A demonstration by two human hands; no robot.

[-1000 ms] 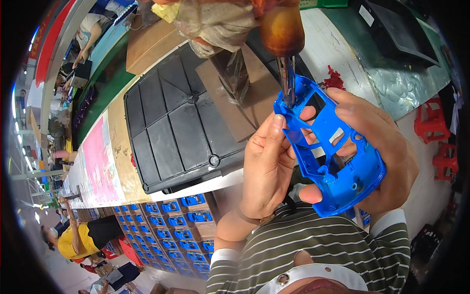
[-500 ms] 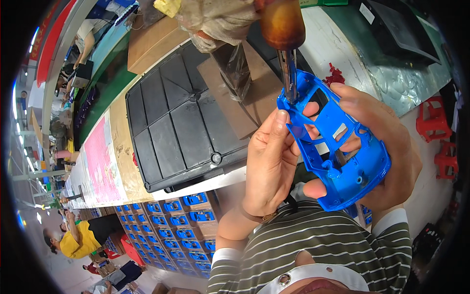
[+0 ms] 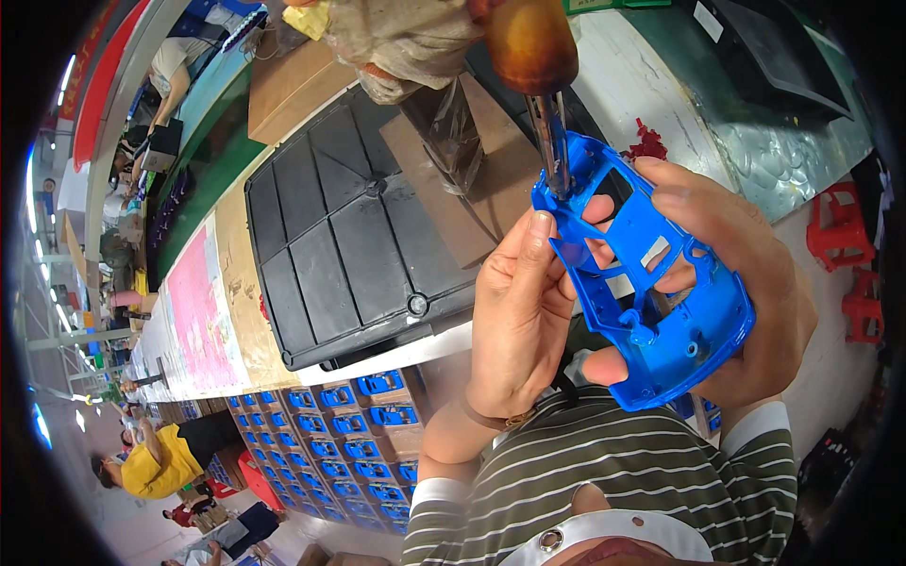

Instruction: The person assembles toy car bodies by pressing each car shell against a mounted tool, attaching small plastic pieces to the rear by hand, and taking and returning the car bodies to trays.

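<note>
A blue plastic toy car body shell (image 3: 703,330) is held in both my hands, its hollow inner side facing up. My left hand (image 3: 519,311) pinches the shell's left edge between thumb and fingers. Around the right and lower part wraps my right hand (image 3: 769,292), with fingertips showing through the shell's openings. From above comes a tool with an amber-brown handle (image 3: 531,47) and a narrow metal shaft (image 3: 549,141). The end of the shaft reaches into the far left corner of the shell, close to my left fingertips. Whether its tip touches the plastic I cannot tell.
A plastic-wrapped post (image 3: 453,141) stands on a brown board (image 3: 491,222) over a black ribbed plastic lid (image 3: 349,226). Red scraps (image 3: 645,141) lie beyond the shell. Cartons of similar blue shells (image 3: 340,424) are at lower left. Red stools (image 3: 838,231) stand right; other people are at left.
The tool and the wrapped post appear slightly further left in the picture. Both hands keep the same grip on the shell, which has hardly moved.
</note>
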